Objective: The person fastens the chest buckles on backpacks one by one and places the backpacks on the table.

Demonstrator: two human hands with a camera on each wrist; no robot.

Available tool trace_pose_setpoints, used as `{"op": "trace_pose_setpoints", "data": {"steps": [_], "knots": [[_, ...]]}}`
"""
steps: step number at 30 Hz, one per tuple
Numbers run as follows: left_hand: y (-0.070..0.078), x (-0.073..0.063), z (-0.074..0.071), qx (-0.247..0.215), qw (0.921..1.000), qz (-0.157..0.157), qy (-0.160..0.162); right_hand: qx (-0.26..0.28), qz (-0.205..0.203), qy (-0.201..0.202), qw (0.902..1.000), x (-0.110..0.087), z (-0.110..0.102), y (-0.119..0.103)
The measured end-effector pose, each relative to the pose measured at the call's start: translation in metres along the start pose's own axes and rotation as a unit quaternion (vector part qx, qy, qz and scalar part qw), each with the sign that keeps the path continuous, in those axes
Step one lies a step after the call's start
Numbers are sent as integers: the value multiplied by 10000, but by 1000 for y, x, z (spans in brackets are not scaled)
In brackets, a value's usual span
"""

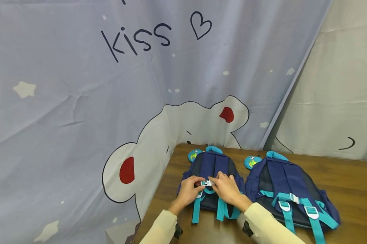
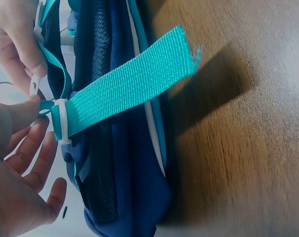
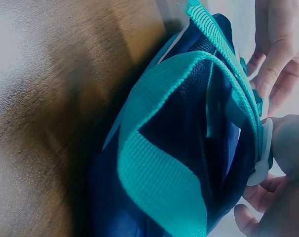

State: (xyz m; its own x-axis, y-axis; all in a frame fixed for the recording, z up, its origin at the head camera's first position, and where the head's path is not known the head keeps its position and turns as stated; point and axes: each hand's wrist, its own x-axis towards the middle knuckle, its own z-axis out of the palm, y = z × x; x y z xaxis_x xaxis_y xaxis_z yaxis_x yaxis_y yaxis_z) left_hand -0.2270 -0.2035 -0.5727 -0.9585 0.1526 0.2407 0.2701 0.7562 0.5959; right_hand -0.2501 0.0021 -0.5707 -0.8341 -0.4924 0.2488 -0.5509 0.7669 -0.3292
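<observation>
Two navy backpacks with teal straps lie strap side up on a wooden table (image 1: 348,183). Both hands are at the left backpack (image 1: 215,166), meeting over a small white buckle (image 1: 206,183) on its teal chest strap. My left hand (image 1: 198,185) pinches the buckle's left half and my right hand (image 1: 215,183) pinches its right half. In the left wrist view a loose teal strap end (image 2: 134,86) runs through a white slider (image 2: 61,124) by my left thumb. The right wrist view shows a teal strap loop (image 3: 159,177) and a white slider (image 3: 262,160) against my right hand.
The second backpack (image 1: 288,189) lies just right of the first, its straps and white buckles (image 1: 294,198) untouched. A hanging cloth with a bear drawing (image 1: 177,125) backs the table. The table's left edge (image 1: 159,189) runs close beside the left backpack.
</observation>
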Motion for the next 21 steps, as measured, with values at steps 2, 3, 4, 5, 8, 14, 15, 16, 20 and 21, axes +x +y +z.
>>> {"op": "trace_pose_setpoints", "data": {"steps": [2, 3, 4, 5, 8, 14, 15, 16, 20, 21], "knots": [[2, 1, 1, 68, 10000, -3, 19, 15, -12, -34, 10000, 1, 0, 0], [2, 1, 1, 99, 9999, 2, 22, 14, -13, -62, 10000, 1, 0, 1], [3, 1, 2, 127, 9999, 9, 24, 8, -20, -92, 10000, 1, 0, 1], [3, 1, 2, 154, 9999, 5, 16, 12, -18, -128, 9999, 1, -1, 1], [5, 1, 3, 272, 9996, -7, -21, 187, 54, -199, 9996, 2, -2, 1], [7, -1, 7, 532, 9985, 16, -88, 587, 100, -1, 9982, 5, -5, 1], [7, -1, 8, 564, 9984, 31, -83, 567, 62, 52, 9984, 5, -6, 0], [7, 0, 10, 581, 9983, 42, -73, 562, 25, 95, 9984, 5, -7, 0], [8, 0, 15, 482, 9988, 69, 27, 402, -87, 138, 9991, 6, -9, -2], [8, -1, 16, 430, 9990, 62, 48, 379, -110, 132, 9991, 6, -10, -3]]}}
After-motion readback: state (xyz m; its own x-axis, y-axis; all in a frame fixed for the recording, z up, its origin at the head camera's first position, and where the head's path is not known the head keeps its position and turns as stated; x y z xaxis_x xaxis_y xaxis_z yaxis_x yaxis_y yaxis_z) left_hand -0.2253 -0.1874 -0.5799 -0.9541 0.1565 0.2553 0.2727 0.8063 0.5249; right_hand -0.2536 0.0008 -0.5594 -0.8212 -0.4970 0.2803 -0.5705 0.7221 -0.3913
